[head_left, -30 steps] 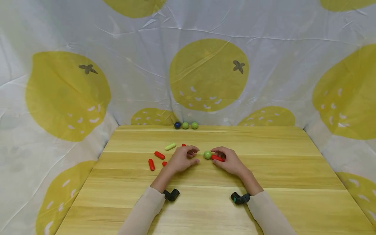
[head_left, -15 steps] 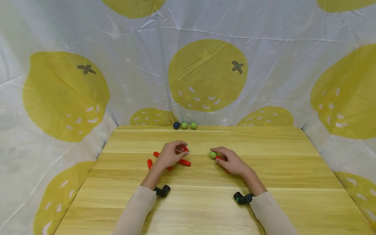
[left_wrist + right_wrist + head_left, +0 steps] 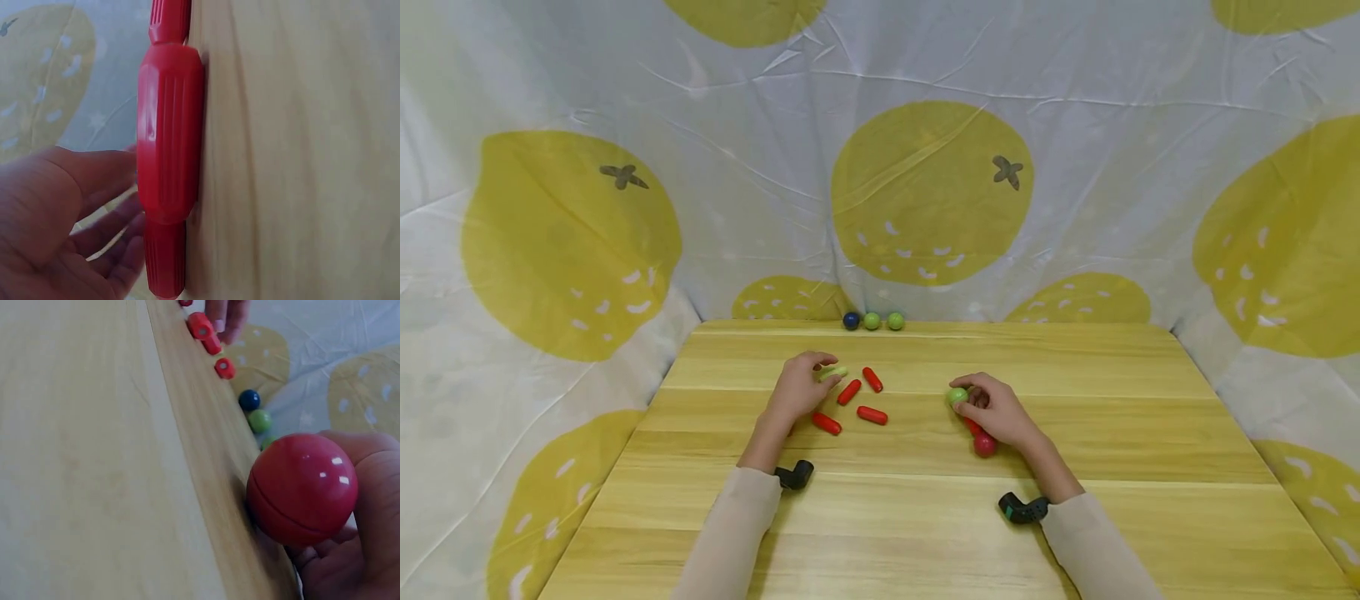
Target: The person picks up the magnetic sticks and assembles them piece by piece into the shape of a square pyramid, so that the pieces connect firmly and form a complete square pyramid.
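Note:
My left hand (image 3: pixel 796 388) is at a pale yellow-green stick (image 3: pixel 835 372), thumb and fingers spread on either side of it. In the left wrist view the fingertips pass behind a ribbed red stick (image 3: pixel 170 134), so contact is hidden. Several red sticks (image 3: pixel 872 415) lie just right of this hand. My right hand (image 3: pixel 1000 410) holds a joined piece: a green ball (image 3: pixel 957 396) at the fingertips, a red stick (image 3: pixel 972 427) mostly covered by the hand, and a red ball (image 3: pixel 985 445) at the near end. That red ball (image 3: pixel 303 489) looms large in the right wrist view.
Along the table's back edge stand a blue ball (image 3: pixel 851 321) and two green balls (image 3: pixel 872 321). Behind the wooden table (image 3: pixel 1075 367) hangs a white cloth (image 3: pixel 760 192) printed with lemons. Bare wood lies between the hands and at the front.
My left hand has moved left, away from the right hand, to the yellow-green stick, and the red sticks lie differently. The right hand has shifted slightly right, turning its piece so the red ball shows.

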The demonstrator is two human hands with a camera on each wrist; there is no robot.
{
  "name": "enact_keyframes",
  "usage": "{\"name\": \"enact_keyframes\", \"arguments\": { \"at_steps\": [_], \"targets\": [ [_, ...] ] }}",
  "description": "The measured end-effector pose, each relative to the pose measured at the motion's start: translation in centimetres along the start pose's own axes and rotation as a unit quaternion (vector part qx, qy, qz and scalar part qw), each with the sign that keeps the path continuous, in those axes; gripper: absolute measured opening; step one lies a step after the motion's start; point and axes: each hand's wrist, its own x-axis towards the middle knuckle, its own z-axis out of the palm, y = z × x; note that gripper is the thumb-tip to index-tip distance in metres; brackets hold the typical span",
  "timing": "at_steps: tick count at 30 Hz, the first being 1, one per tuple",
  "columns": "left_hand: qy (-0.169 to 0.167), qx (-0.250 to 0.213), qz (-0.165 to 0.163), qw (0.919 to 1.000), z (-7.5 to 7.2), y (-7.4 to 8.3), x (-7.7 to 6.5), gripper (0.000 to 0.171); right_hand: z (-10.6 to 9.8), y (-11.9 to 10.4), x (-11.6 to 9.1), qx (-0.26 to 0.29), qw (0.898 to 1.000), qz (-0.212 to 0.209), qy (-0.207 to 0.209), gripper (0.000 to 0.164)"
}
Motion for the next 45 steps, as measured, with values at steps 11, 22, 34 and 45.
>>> {"name": "enact_keyframes", "arguments": {
  "at_steps": [11,22,34,45],
  "targets": [
    [-0.019,0.02,-0.014,0.9995,0.5,-0.4,0.2,0.028,0.4,0.0,-0.1,0.044,0.998,0.034,0.025,0.027],
    [0.003,-0.063,0.02,0.9978,1.3,0.6,0.0,0.027,0.1,0.3,-0.2,0.044,0.998,0.039,0.029,0.026],
    [-0.072,-0.113,0.061,0.9891,4.0,5.4,-0.6,0.027,0.3,0.7,-0.4,0.062,0.997,0.022,0.037,0.029],
    [-0.102,-0.089,0.099,0.9858,6.4,7.9,-0.2,0.019,0.8,0.5,-0.2,0.061,0.998,0.002,0.024,0.028]
  ]
}}
